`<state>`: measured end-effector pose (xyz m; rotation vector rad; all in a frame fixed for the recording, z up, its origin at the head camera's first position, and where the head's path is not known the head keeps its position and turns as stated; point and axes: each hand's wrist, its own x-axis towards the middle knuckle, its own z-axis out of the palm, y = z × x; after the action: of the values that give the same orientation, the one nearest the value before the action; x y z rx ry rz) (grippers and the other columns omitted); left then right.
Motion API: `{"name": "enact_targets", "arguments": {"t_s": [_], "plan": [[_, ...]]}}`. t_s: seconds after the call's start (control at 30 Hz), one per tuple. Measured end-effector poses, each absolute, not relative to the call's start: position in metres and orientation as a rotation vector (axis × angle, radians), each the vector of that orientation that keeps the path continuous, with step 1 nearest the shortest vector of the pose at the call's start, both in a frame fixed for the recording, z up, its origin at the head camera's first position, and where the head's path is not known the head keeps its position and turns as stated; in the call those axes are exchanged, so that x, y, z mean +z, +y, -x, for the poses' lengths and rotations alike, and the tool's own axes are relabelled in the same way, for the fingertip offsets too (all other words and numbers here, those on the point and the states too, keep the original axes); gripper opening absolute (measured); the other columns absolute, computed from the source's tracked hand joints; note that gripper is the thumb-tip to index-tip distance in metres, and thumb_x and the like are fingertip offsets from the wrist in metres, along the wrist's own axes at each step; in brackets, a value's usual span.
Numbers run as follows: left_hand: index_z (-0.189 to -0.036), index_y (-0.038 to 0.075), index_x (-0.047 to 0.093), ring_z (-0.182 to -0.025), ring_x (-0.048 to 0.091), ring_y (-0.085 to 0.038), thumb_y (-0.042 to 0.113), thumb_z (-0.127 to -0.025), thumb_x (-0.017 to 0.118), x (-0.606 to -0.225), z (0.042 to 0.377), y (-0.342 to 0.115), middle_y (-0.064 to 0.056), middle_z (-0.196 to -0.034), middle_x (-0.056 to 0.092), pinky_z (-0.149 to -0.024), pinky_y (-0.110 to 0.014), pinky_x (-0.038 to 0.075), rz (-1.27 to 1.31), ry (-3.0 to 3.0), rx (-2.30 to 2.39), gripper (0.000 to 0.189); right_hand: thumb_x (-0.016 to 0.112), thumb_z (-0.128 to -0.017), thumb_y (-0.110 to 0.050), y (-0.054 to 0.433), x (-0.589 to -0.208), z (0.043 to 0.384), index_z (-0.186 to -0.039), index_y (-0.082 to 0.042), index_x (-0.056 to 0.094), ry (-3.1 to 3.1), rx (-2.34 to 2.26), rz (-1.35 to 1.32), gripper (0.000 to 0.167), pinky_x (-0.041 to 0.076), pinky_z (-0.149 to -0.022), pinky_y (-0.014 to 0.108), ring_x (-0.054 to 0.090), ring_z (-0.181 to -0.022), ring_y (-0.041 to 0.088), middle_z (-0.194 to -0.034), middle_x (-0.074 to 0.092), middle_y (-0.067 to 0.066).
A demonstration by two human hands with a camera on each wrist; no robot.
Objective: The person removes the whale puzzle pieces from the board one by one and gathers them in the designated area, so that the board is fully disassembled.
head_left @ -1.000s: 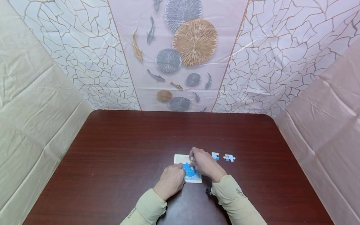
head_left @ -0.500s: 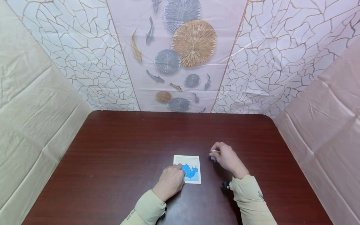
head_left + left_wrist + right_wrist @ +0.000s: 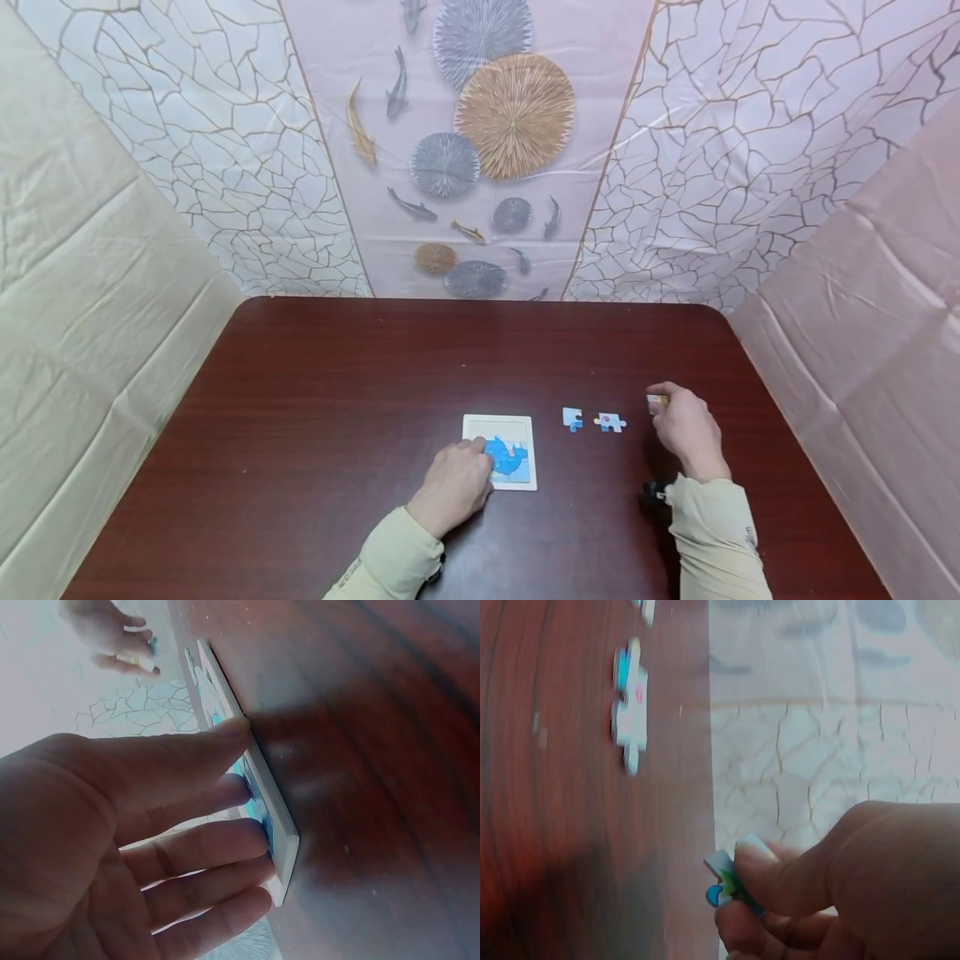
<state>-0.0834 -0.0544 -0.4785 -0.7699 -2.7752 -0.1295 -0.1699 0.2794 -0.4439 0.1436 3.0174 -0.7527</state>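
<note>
The left hand (image 3: 452, 482) rests on the left side of a small white-framed jigsaw tray (image 3: 534, 467), which holds a blue whale picture (image 3: 510, 457). In the left wrist view its fingers (image 3: 202, 847) lie fairly straight, tips against the puzzle, and the thumb touches the frame's edge. Off to the right, the right hand (image 3: 688, 429) pinches a jigsaw piece (image 3: 726, 879) between thumb and fingers, above the table. That piece shows green and blue on its face; the hand covers part of it. Between tray and right hand lie two loose jigsaw pieces (image 3: 572, 418).
Both loose pieces lie flat, the right one (image 3: 610, 422) marked with a pink swirl. The dark red-brown table (image 3: 337, 375) reaches back to a patterned cloth wall (image 3: 480, 208). Pale cloth walls stand on both sides.
My right hand has moved from over the tray to the right, past the two loose pieces, with a jigsaw piece in its fingers. The left hand stays on the tray.
</note>
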Motion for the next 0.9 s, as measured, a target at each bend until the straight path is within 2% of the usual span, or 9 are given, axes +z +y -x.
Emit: {"name": "enact_targets", "arguments": {"t_s": [0.17, 0.57, 0.9], "plan": [[-0.060, 0.015, 0.063, -0.059, 0.054, -0.018, 0.019, -0.070, 0.077, -0.479, 0.083, -0.055, 0.001, -0.070, 0.053, -0.051, -0.031, 0.043, 0.769, -2.776, -0.130, 0.017, 0.057, -0.091, -0.015, 0.300, -0.449, 0.168, -0.124, -0.003, 0.056, 2.962, -0.742, -0.312, 0.035, 0.045, -0.066, 0.051, 0.059, -0.096, 0.045, -0.115, 0.061, 0.026], [-0.059, 0.015, 0.062, -0.060, 0.055, -0.018, 0.016, -0.070, 0.074, -0.479, 0.082, -0.055, 0.001, -0.070, 0.053, -0.051, -0.031, 0.043, 0.755, -2.763, -0.142, 0.016, 0.058, -0.088, -0.011, 0.313, -0.458, 0.166, -0.113, 0.000, 0.063, 2.961, -0.755, -0.262, 0.028, 0.046, -0.071, 0.053, 0.059, -0.094, 0.047, -0.111, 0.062, 0.028], [-0.060, 0.015, 0.063, -0.060, 0.055, -0.018, 0.018, -0.070, 0.075, -0.478, 0.082, -0.055, 0.001, -0.071, 0.053, -0.051, -0.031, 0.043, 0.758, -2.775, -0.126, 0.016, 0.058, -0.089, -0.016, 0.316, -0.461, 0.169, -0.123, 0.000, 0.060, 2.954, -0.681, -0.336, 0.038, 0.047, -0.069, 0.054, 0.056, -0.099, 0.051, -0.118, 0.057, 0.031]]}}
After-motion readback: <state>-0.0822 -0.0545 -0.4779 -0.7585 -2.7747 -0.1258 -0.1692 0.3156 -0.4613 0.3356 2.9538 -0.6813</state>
